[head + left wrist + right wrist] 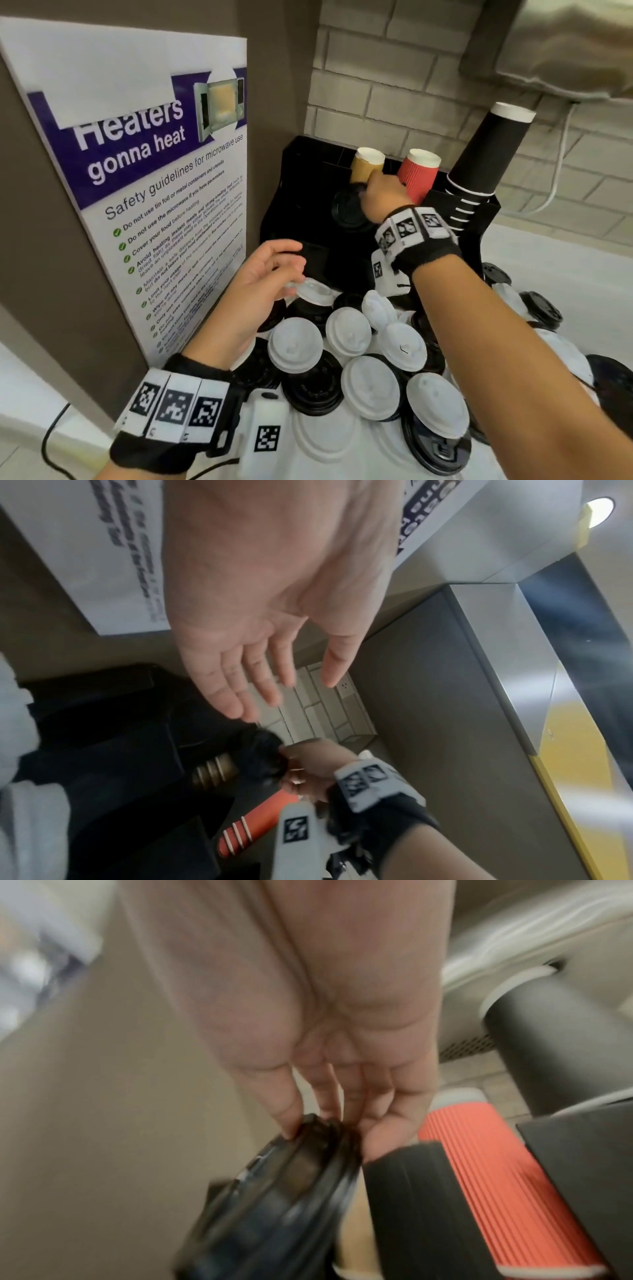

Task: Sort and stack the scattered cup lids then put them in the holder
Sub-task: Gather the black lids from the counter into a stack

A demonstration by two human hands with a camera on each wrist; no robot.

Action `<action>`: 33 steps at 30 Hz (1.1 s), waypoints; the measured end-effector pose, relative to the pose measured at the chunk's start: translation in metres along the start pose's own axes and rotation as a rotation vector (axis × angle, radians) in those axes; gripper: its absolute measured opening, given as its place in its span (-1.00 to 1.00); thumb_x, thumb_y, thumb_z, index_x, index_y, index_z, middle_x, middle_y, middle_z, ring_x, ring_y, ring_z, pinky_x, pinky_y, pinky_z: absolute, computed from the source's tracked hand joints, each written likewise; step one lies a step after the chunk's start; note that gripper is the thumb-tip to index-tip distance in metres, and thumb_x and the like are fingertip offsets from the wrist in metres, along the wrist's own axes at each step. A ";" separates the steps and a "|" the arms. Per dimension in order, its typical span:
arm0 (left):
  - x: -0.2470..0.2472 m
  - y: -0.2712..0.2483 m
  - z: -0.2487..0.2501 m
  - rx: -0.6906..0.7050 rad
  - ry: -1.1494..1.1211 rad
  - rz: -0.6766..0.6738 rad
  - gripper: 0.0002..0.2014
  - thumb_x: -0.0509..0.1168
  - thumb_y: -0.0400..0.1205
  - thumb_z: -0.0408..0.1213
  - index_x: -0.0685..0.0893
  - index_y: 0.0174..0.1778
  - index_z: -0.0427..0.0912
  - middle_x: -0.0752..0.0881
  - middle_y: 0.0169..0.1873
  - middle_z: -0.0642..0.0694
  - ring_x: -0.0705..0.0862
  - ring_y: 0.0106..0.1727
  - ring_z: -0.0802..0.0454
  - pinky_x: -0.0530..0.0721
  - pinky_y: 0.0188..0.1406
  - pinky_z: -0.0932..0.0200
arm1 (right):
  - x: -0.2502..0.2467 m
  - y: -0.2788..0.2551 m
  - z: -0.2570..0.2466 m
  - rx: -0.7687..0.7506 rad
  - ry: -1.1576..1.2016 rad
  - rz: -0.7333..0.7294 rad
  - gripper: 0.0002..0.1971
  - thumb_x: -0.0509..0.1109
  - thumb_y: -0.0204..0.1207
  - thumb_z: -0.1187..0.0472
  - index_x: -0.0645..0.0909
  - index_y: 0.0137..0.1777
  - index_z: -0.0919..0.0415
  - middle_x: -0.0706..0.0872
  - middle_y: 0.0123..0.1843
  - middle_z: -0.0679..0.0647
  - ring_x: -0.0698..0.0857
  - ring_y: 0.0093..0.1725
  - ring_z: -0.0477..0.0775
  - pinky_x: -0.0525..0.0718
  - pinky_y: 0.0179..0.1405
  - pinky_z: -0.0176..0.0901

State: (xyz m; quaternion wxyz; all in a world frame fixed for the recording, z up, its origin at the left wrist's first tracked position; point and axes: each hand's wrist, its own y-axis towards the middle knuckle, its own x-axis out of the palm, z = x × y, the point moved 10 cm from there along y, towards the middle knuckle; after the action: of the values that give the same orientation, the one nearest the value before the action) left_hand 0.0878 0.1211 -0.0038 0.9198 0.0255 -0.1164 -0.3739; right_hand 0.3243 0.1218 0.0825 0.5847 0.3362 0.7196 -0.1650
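Observation:
Black and white cup lids (363,356) lie scattered in a heap on the white counter. My right hand (371,195) reaches into the black holder (294,205) and pinches a stack of black lids (349,209) at its top, in the slot below the tan cup. The right wrist view shows thumb and fingers on the rim of the black lids (291,1177). My left hand (274,270) hovers palm-up over the near left of the heap, fingers loosely spread and holding nothing; in the left wrist view the left hand (274,685) is empty.
The holder stands against a brick wall with a tan cup (366,164), a red ribbed cup (419,171) and a tall stack of black cups (479,161). A microwave safety poster (144,192) covers the left wall. A black cable (51,435) runs at lower left.

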 end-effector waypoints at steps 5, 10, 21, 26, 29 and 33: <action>0.018 0.014 0.003 0.005 -0.057 -0.017 -0.21 0.52 0.33 0.10 0.34 0.49 0.35 0.59 0.36 0.17 0.66 0.29 0.30 0.65 0.19 0.23 | 0.006 -0.073 -0.021 -0.083 0.861 -0.364 -0.79 0.21 0.71 0.24 0.52 0.26 0.28 0.62 0.06 0.21 0.63 -0.11 0.06 0.69 -0.23 -0.25; 0.031 0.011 0.025 0.198 -0.152 -0.037 -0.24 0.57 0.37 -0.04 0.40 0.46 0.38 0.60 0.38 0.05 0.63 0.40 0.04 0.61 0.38 -0.08 | 0.030 -0.132 -0.041 -0.176 1.135 -0.659 -0.74 0.13 0.73 0.32 0.48 0.35 0.12 0.67 -0.01 0.17 0.71 -0.20 0.00 0.77 -0.13 -0.16; 0.044 -0.001 0.016 0.047 -0.197 -0.131 0.03 0.65 0.11 0.26 0.43 0.53 0.13 0.62 0.36 -0.19 0.66 0.36 -0.12 0.73 0.08 -0.05 | 0.007 -0.148 -0.035 -0.517 0.914 -0.453 -0.22 0.63 0.31 0.20 0.40 0.50 -0.20 0.60 0.33 0.05 0.67 0.28 0.03 0.73 0.18 0.06; 0.042 -0.001 0.014 0.006 -0.241 -0.138 -0.23 0.60 0.27 0.06 0.50 0.41 0.13 0.67 0.31 -0.14 0.71 0.29 -0.13 0.76 0.09 -0.10 | 0.007 -0.151 -0.044 -0.562 0.936 -0.506 -0.28 0.61 0.32 0.22 0.46 0.41 -0.35 0.57 0.31 -0.03 0.67 0.25 -0.03 0.72 0.08 -0.11; 0.033 0.000 0.017 0.005 -0.269 -0.058 -0.38 0.50 0.30 0.00 0.55 0.31 0.12 0.70 0.25 -0.12 0.74 0.22 -0.09 0.75 0.04 -0.11 | 0.009 -0.146 -0.044 -0.530 0.930 -0.503 -0.19 0.64 0.26 0.10 0.36 0.50 -0.18 0.56 0.31 -0.03 0.64 0.28 -0.07 0.71 0.17 -0.10; 0.006 0.004 0.042 0.112 -0.261 0.069 -0.57 0.47 0.38 -0.14 0.54 0.15 0.10 0.67 -0.10 0.07 0.70 -0.07 0.13 0.75 -0.14 0.04 | 0.032 -0.140 -0.040 -0.470 0.525 -0.515 -0.30 0.61 0.29 -0.05 0.46 0.43 0.01 0.59 0.26 -0.04 0.62 0.23 -0.08 0.65 0.17 -0.31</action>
State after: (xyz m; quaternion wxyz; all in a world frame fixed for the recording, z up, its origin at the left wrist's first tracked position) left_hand 0.0845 0.1212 0.0385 0.9063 0.0239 -0.2565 -0.3350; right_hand 0.1973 0.0560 0.0409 0.3825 0.0343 0.9222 -0.0461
